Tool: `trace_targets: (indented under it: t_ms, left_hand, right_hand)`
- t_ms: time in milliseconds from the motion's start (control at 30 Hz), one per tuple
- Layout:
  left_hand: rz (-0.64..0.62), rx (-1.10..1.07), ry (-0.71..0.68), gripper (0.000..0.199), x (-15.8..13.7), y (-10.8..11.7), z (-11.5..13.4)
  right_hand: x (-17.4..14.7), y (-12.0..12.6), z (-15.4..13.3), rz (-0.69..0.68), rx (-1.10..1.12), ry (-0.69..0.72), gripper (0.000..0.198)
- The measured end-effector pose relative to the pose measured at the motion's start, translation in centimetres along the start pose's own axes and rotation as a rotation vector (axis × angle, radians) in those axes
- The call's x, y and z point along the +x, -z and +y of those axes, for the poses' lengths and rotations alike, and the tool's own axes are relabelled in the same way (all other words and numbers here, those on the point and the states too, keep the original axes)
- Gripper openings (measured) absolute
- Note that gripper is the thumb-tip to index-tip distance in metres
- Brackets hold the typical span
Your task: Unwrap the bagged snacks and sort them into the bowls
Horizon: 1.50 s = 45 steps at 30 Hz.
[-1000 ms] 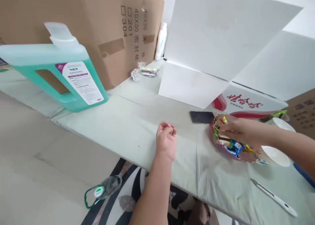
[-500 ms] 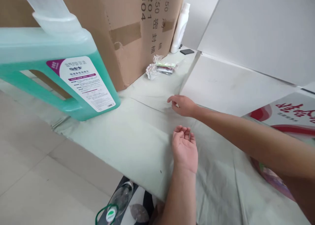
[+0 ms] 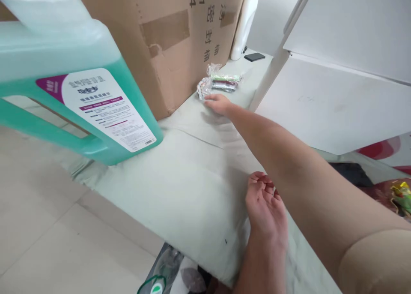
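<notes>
My right hand (image 3: 218, 103) reaches across the cloth-covered table, its fingertips at the near edge of a crinkled clear plastic wrapper (image 3: 204, 87). The fingers are stretched out and hold nothing that I can see; whether they touch the wrapper I cannot tell. Beside that wrapper lie plastic-wrapped packets (image 3: 224, 85), one greenish and one dark. Nearer to me, my left hand (image 3: 266, 204) rests palm up by the right forearm. Its fingers are loosely curled and apart, with nothing visible in the palm.
A big jug of green liquid (image 3: 135, 101) stands at the left beside a tall cardboard box (image 3: 173, 67). Behind the packets are a white bottle (image 3: 245, 24) and a flat black object (image 3: 254, 57). White boxes (image 3: 327, 101) border the right. A clear bottle (image 3: 167, 266) sits below the table edge.
My right hand has moved forward and left to the plastic wrapper. My left hand stays palm up and appears further right and lower as the view shifts.
</notes>
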<state>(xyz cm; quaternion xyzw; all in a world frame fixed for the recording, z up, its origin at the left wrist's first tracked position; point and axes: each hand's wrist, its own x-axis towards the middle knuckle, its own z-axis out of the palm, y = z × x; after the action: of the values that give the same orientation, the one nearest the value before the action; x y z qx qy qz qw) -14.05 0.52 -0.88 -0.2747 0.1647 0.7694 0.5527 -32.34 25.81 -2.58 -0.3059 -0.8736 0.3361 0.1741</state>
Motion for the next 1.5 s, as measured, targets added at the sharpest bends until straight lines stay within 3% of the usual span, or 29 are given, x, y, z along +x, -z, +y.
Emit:
trace_targets:
  t_ms: [133, 267, 333, 467, 500, 533, 600, 733, 800, 1000, 1167, 1267, 1400, 1500]
  left_hand:
    - [0.016, -0.014, -0.006, 0.014, 0.0, -0.2, 0.5]
    - [-0.034, 0.032, -0.072, 0.010, 0.0, 0.0, 1.1]
    - [-0.068, 0.207, -0.267, 0.009, -0.2, 0.4, 1.2]
    - [0.004, 0.788, -0.927, 0.006, -0.8, 1.4, 2.3]
    - [0.043, 0.929, -0.975, 0.007, -0.9, 1.5, 2.7]
    - [0.063, 1.073, -0.974, 0.011, -0.9, 1.7, 3.0]
    - [-0.016, 1.353, -0.905, 0.015, -0.6, 2.0, 3.3]
    - [-0.381, 1.657, -0.725, 0.019, -0.4, 2.9, 1.4]
    - [-0.501, 1.736, -0.626, 0.021, -0.8, 3.4, -0.2]
    - [-0.647, 1.983, -0.403, 0.031, -2.7, 3.6, -5.2]
    - [-0.935, 2.024, -0.351, 0.045, -4.2, 3.7, -9.5]
    - [-1.061, 1.976, -0.310, 0.050, -5.0, 4.6, -11.7]
    - [-1.036, 1.943, -0.219, 0.048, -5.8, 6.4, -13.7]
    - [-1.037, 1.929, -0.160, 0.041, -6.0, 7.6, -15.3]
  right_hand:
    - [-4.3, 0.2, -0.7, -0.062, 0.042, -0.073, 0.025]
    - [-11.5, 2.2, -1.3, -0.002, -0.135, 0.003, 0.024]
    - [-16.0, 3.6, -0.9, 0.030, -0.185, 0.026, 0.020]
    - [-26.9, 5.7, 1.0, 0.094, -0.282, 0.065, 0.013]
    - [-29.8, 6.1, 1.4, 0.110, -0.325, 0.064, 0.021]
    - [-32.7, 6.4, 1.8, 0.119, -0.358, 0.063, 0.026]
    - [-37.9, 6.7, 2.2, 0.115, -0.401, 0.043, 0.024]
    - [-45.4, 7.5, 2.1, 0.177, -0.400, -0.032, 0.011]
    - [-47.8, 8.2, 1.9, 0.257, -0.396, -0.081, 0.011]
    - [-52.4, 10.5, 2.2, 0.425, -0.408, -0.126, 0.013]
    - [-55.6, 11.4, 3.2, 0.555, -0.368, -0.144, 0.014]
    - [-57.6, 11.5, 4.0, 0.647, -0.197, -0.253, 0.034]
    - [-60.1, 12.5, 4.8, 0.584, 0.140, -0.340, 0.063]
    - [-62.0, 14.1, 5.0, 0.507, 0.158, -0.394, 0.051]
